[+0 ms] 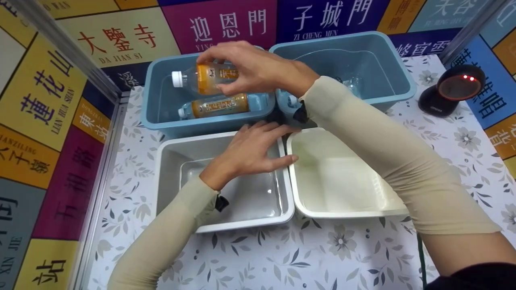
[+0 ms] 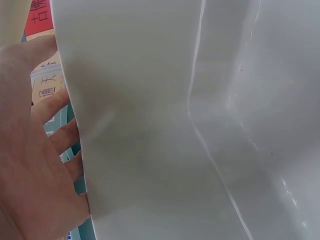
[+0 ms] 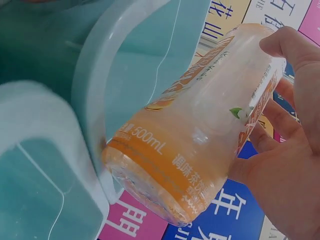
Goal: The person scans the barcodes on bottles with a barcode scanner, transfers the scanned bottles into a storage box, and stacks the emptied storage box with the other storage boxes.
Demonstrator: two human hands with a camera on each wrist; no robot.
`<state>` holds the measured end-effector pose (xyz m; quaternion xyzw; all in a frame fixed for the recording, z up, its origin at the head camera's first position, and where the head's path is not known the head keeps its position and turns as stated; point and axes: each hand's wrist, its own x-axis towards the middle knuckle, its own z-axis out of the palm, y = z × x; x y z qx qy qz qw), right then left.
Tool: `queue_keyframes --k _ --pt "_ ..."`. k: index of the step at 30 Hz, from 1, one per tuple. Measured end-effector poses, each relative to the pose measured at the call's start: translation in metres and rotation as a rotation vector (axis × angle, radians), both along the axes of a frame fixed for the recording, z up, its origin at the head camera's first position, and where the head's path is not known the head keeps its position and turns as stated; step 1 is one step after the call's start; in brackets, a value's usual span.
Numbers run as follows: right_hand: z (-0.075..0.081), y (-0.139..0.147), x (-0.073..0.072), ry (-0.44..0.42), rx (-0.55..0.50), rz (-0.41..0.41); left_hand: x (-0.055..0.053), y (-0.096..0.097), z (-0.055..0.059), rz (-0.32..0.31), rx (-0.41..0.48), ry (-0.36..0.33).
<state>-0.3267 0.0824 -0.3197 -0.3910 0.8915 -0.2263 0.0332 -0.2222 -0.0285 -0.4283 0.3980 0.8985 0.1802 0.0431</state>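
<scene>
My right hand (image 1: pixel 262 68) grips an orange-labelled clear plastic drink bottle (image 1: pixel 205 79) between thumb and fingers, above the left blue bin (image 1: pixel 146 100). The bottle is on its side with its white cap pointing left; in the right wrist view the bottle (image 3: pixel 200 120) looks empty and its label reads 500mL. Beneath it, a second orange-labelled bottle (image 1: pixel 221 105) lies in that bin. My left hand (image 1: pixel 254 151) is spread over the grey-white bin (image 1: pixel 159 177), its fingers extended near the bin's right and back rim. In the left wrist view, the fingertips touch the bin's edge.
Right of the grey-white bin stands a cream bin (image 1: pixel 338 181). Clear plastic bottles (image 1: pixel 352 85) lie in the right blue bin (image 1: pixel 409 86), partly hidden by my right arm. A black device with red lights (image 1: pixel 451 90) stands at the right. Lettered panels (image 1: pixel 229 24) wall the back.
</scene>
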Motion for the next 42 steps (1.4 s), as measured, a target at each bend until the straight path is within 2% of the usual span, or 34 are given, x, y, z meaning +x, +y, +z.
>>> queue_keyframes --k 16,29,42 --pt "-0.006 -0.018 -0.005 -0.016 0.02 0.013 -0.001 0.006 0.003 -0.025 0.004 -0.006" --pt "-0.011 -0.031 -0.004 -0.024 0.007 0.034 -0.002 0.005 0.003 -0.016 -0.003 0.007" --pt "-0.011 -0.034 -0.007 -0.027 0.026 0.044 -0.002 0.0 0.0 -0.007 -0.005 -0.009"
